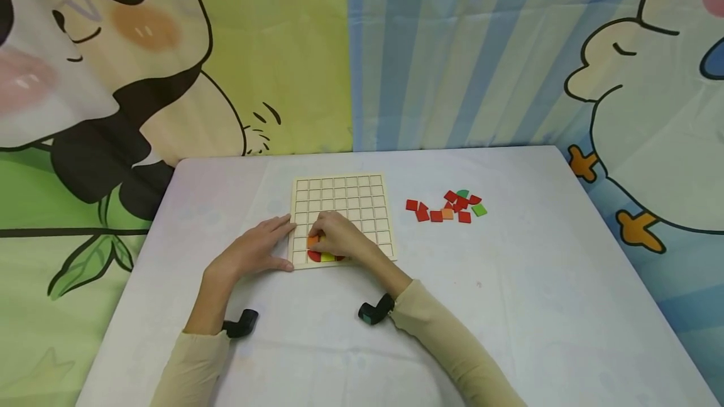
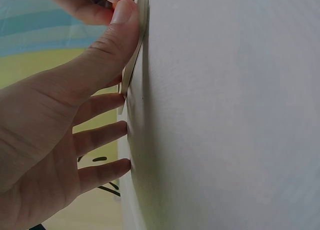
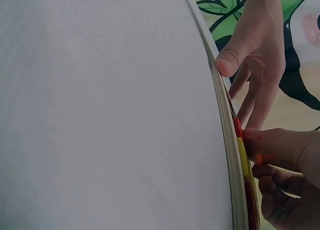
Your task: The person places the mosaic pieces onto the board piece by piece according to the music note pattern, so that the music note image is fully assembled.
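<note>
A pale wooden grid board lies on the white table. My left hand rests at its left side, thumb near the front corner and straight fingers against the edge. Over the board's front rows, my right hand has thumb and fingers curled at an orange tile. That orange tile shows between the fingertips in the right wrist view. Just in front, a red rounded tile and a yellow tile sit in the front row, with more red beside them partly under my right hand.
Right of the board lies a loose group of tiles, mostly red squares, with an orange square, a green rounded piece and a light green tile. A cartoon-printed cloth hangs behind the table.
</note>
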Motion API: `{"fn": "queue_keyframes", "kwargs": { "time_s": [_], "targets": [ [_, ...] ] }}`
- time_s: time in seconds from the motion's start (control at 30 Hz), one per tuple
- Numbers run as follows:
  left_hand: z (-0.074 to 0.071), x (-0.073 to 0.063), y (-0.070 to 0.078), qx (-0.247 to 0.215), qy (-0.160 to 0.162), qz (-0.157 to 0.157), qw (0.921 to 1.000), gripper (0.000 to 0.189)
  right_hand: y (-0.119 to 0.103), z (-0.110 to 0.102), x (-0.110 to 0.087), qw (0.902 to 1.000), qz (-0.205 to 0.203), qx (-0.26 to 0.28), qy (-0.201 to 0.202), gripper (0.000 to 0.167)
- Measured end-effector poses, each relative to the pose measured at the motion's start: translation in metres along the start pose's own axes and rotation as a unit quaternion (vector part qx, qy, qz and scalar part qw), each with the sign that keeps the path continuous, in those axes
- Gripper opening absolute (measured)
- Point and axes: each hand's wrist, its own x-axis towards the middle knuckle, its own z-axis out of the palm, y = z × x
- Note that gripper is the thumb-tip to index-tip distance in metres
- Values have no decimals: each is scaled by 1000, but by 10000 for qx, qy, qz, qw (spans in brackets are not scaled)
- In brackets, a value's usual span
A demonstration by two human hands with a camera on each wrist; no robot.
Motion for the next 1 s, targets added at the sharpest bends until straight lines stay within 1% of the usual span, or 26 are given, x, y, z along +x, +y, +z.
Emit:
{"fn": "queue_keyframes", "kwargs": {
  "time_s": [0.27,0.4,0.53,0.63,0.67,0.73,0.8,0.9,1.0],
  "targets": [
    [-1,2,-1,35,-32,-38,10000,95,-3,0,1,9997,96,190,77,23],
    [-1,1,-1,26,-27,-18,10000,95,-1,4,3,9994,161,249,204,17],
    [0,0,-2,-10,38,54,10000,95,0,8,5,9992,192,163,301,12],
    [1,0,-2,15,71,64,10000,95,-1,6,6,9994,153,71,292,14],
    [1,0,-2,47,80,75,9999,96,-2,3,5,9994,151,92,310,15],
    [1,1,-1,37,50,-4,10000,96,0,-8,3,9985,211,289,419,18],
    [1,1,0,59,37,-16,10000,96,4,-25,-2,9956,321,627,615,21],
    [1,1,1,40,-7,-92,9999,97,16,-59,-18,9852,522,1207,1095,24],
    [1,2,0,87,-27,-125,9999,98,36,-92,-40,9730,683,1480,1631,26]
  ]
}}
